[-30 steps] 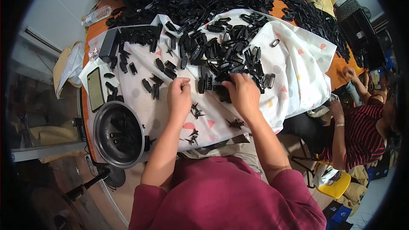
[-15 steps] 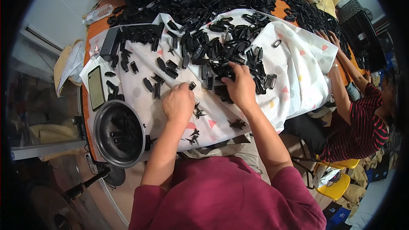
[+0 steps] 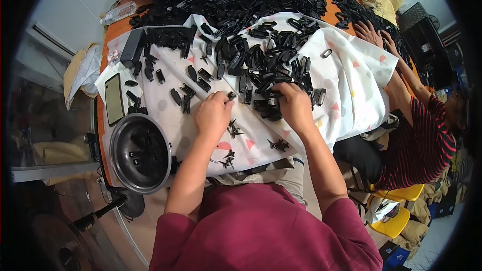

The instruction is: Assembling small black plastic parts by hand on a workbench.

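My left hand [image 3: 212, 116] is closed, pinching a small black clip-like piece [image 3: 231, 96] between thumb and fingertips just above the cloth. To the right, my right hand [image 3: 294, 106] reaches into the near edge of a heap of black clip-like pieces [image 3: 246, 52]. Its fingers are curled in among them, and what they grip is hidden. Several loose pieces [image 3: 187, 90] lie left of my left hand. Small spiky black parts [image 3: 234, 129] sit in little clusters on the patterned white cloth [image 3: 170, 78], nearer to me.
A dark metal bowl [image 3: 116, 156] with black parts stands at the left edge, below a phone [image 3: 114, 99] and a black box [image 3: 133, 48]. A much larger black heap [image 3: 226, 0] covers the back. At right, a co-worker's hands [image 3: 370, 34] touch another heap.
My right hand has drawn slightly right and toward me, its fingers more curled. My left hand has shifted little, still with its piece. The co-worker's hands have spread over their heap.
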The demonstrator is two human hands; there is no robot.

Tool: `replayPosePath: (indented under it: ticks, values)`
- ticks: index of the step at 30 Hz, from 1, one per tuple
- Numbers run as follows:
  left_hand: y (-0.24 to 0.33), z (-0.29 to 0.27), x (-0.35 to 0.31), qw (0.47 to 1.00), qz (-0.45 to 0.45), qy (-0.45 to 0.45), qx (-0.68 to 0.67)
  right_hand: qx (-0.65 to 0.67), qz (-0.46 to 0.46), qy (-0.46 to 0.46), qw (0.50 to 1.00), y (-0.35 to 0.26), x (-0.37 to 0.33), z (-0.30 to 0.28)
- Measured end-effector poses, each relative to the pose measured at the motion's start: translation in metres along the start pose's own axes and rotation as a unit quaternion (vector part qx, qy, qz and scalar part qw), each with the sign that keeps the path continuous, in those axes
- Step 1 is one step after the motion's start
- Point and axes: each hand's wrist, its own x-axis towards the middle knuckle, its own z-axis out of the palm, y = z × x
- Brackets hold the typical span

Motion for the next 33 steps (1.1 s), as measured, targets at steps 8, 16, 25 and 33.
replayPosePath:
  ticks: [8,16,25,33]
  values:
    - [-0.006,0.024,-0.001,0.899,-0.059,-0.073,-0.428,0.101,0.010,-0.091,0.991,0.000,-0.009,0.012]
    - [0.019,0.000,-0.007,0.770,-0.090,-0.159,-0.611,0.236,0.028,-0.033,0.971,-0.021,-0.009,0.011]
    - [0.022,-0.003,-0.014,0.898,0.019,-0.092,-0.430,-0.034,-0.118,0.099,0.987,-0.031,-0.010,0.016]
    - [0.004,-0.011,-0.007,0.828,-0.024,-0.153,-0.539,0.158,-0.028,-0.021,0.987,-0.037,-0.004,0.003]
